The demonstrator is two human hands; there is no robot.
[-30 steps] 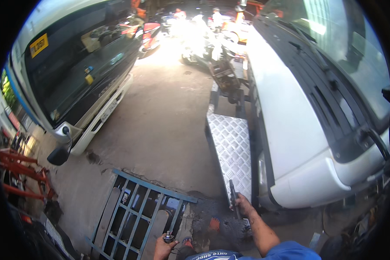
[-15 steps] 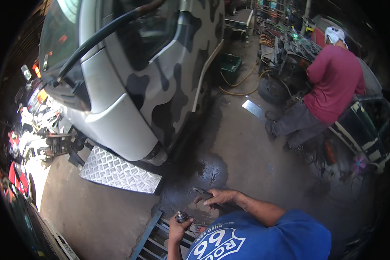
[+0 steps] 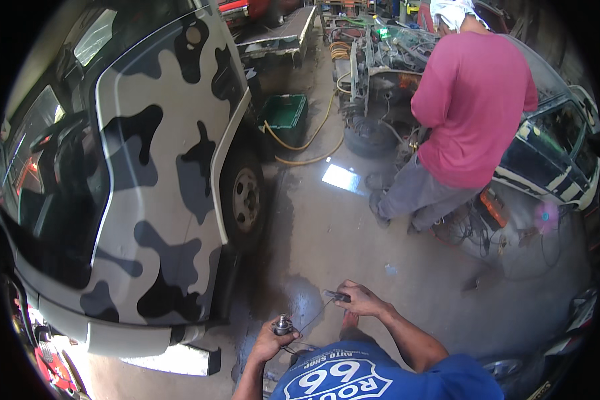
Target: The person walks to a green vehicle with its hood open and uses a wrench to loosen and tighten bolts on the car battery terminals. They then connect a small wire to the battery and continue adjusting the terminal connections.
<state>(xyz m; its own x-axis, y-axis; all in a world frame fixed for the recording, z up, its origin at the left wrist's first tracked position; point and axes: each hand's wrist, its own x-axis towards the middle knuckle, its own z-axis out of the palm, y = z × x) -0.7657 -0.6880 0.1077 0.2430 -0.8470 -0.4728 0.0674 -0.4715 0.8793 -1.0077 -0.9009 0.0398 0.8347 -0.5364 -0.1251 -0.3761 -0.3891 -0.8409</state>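
At the bottom centre, my left hand (image 3: 269,343) grips a small round metal part (image 3: 283,325) with a shiny stem pointing up; a thin wire (image 3: 317,317) runs from near it toward my right hand. To its right and a little higher, my right hand (image 3: 361,299) is closed on a dark hand tool (image 3: 339,295), whose exact kind I cannot make out. Both hands are in front of my blue shirt (image 3: 327,377), above the wet floor.
A camouflage-painted truck (image 3: 147,200) fills the left. A co-worker (image 3: 467,113) in pink stands at the right beside a stripped car (image 3: 553,140). Ahead are a green crate (image 3: 281,111), yellow hoses (image 3: 299,147), a tire (image 3: 370,139), a shiny plate (image 3: 340,178) and cables (image 3: 473,233).
My view has swung right, from between two vehicles to along the truck's side toward the co-worker. My right hand and its tool have turned more sideways; both hands keep their hold.
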